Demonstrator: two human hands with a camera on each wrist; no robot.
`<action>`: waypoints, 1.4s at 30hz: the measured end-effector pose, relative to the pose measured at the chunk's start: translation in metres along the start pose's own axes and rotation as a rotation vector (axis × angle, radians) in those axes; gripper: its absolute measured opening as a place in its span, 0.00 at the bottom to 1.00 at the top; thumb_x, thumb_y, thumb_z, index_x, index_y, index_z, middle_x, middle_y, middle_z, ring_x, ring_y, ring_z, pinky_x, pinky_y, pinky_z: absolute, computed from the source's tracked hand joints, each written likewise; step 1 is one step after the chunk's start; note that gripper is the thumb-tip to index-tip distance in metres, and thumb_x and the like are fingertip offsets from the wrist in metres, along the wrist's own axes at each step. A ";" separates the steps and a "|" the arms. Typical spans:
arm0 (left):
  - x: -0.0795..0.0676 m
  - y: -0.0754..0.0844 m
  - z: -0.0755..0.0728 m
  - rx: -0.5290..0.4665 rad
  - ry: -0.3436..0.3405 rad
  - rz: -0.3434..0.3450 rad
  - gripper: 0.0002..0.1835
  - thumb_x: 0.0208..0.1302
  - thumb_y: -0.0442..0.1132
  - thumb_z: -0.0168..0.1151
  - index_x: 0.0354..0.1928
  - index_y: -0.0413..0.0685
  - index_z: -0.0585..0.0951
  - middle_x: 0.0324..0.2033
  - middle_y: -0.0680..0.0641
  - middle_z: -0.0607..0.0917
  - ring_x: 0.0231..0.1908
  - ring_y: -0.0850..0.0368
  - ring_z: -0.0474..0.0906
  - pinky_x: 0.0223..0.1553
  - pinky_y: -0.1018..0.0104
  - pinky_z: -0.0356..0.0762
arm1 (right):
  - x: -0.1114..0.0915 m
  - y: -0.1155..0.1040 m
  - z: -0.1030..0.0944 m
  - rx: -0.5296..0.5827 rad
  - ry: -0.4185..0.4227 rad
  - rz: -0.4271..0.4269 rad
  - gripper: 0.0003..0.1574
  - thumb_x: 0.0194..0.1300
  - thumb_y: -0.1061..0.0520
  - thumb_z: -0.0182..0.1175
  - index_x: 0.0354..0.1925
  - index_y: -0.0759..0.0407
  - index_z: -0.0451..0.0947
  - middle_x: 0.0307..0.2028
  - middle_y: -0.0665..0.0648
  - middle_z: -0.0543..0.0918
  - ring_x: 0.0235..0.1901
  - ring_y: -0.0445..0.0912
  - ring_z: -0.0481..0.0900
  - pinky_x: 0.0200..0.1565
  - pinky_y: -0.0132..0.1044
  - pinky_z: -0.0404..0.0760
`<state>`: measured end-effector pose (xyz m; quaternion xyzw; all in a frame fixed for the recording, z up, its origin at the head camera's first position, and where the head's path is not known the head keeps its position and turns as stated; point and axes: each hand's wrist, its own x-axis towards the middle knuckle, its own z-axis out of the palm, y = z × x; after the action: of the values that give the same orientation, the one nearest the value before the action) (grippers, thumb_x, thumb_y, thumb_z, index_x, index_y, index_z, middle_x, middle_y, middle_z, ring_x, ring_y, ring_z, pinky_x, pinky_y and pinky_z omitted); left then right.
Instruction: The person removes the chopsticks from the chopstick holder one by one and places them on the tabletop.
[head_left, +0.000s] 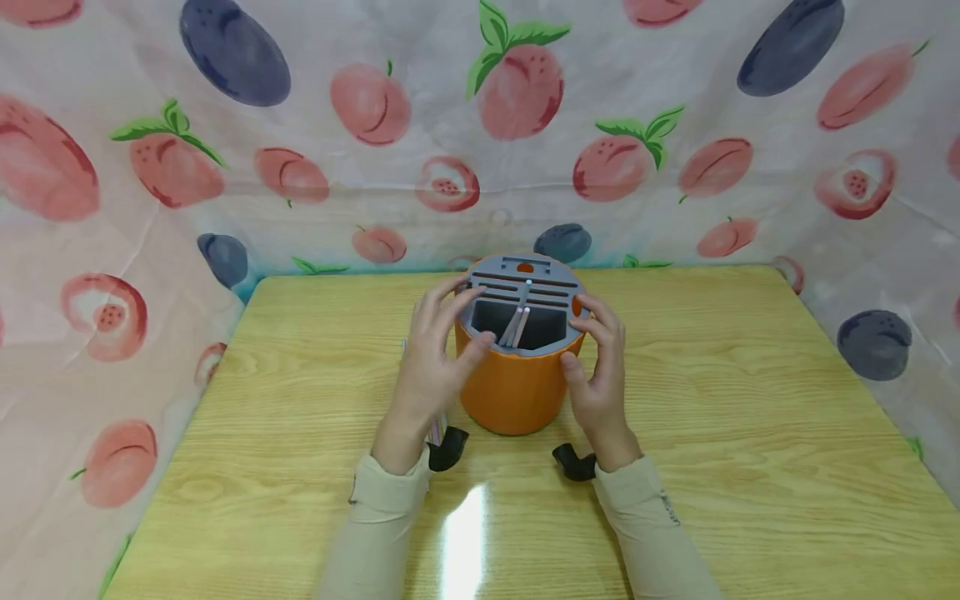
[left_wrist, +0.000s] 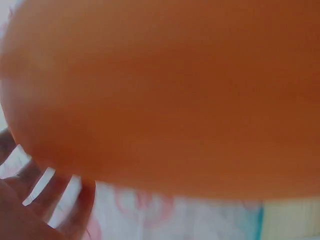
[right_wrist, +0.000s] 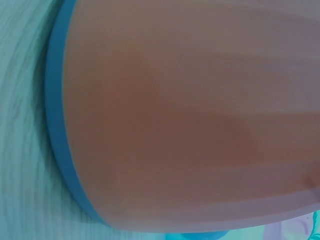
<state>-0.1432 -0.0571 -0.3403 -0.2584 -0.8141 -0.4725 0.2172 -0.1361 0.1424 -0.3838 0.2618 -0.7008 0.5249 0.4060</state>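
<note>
- Orange container [head_left: 513, 387]: slim sticks [head_left: 521, 328] tilt in its near compartment.
- Left hand [head_left: 435, 358] at its left: fingers spread.
- Right hand [head_left: 602, 367] at its right: fingers bent; grip I cannot tell.

The lower ends of the thin sticks [head_left: 519, 327] are hidden inside the container [head_left: 513, 396]. The left hand [head_left: 431, 358] and its sleeve [head_left: 378, 525] cover most of a bundle [head_left: 435, 431] on the surface [head_left: 735, 400]. Lettering [head_left: 670, 508] on the other sleeve is too small to read. In the left wrist view, the left fingers are blurred and cut off; the right wrist view crops the container.
</note>
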 end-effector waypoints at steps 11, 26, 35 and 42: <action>-0.008 0.030 0.017 0.206 -0.028 0.167 0.15 0.61 0.47 0.57 0.46 0.48 0.80 0.44 0.50 0.79 0.52 0.58 0.68 0.60 0.43 0.43 | -0.008 0.008 -0.001 -0.037 -0.007 0.025 0.33 0.64 0.39 0.47 0.48 0.69 0.66 0.58 0.66 0.64 0.58 0.58 0.57 0.57 0.50 0.55; -0.006 0.033 0.002 0.226 0.174 0.272 0.08 0.56 0.40 0.62 0.35 0.43 0.83 0.31 0.49 0.84 0.37 0.56 0.79 0.55 0.55 0.64 | 0.003 -0.022 -0.001 -0.016 -0.020 0.062 0.33 0.66 0.42 0.46 0.46 0.74 0.65 0.55 0.72 0.63 0.57 0.58 0.56 0.57 0.48 0.55; -0.005 0.036 -0.006 0.189 0.236 0.192 0.08 0.61 0.40 0.57 0.31 0.44 0.81 0.31 0.51 0.82 0.34 0.60 0.77 0.37 0.69 0.74 | 0.002 -0.019 0.000 0.000 -0.028 0.055 0.32 0.66 0.43 0.47 0.46 0.73 0.65 0.56 0.72 0.63 0.57 0.59 0.56 0.56 0.48 0.57; -0.003 0.039 -0.014 -0.066 0.256 0.167 0.05 0.60 0.34 0.57 0.35 0.43 0.81 0.32 0.52 0.82 0.37 0.61 0.78 0.38 0.69 0.75 | -0.004 0.001 0.000 0.002 -0.045 0.060 0.33 0.64 0.40 0.47 0.48 0.69 0.66 0.58 0.65 0.63 0.58 0.58 0.56 0.56 0.48 0.58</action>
<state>-0.1146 -0.0536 -0.3099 -0.2696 -0.7397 -0.5083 0.3491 -0.1347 0.1430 -0.3882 0.2527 -0.7166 0.5317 0.3740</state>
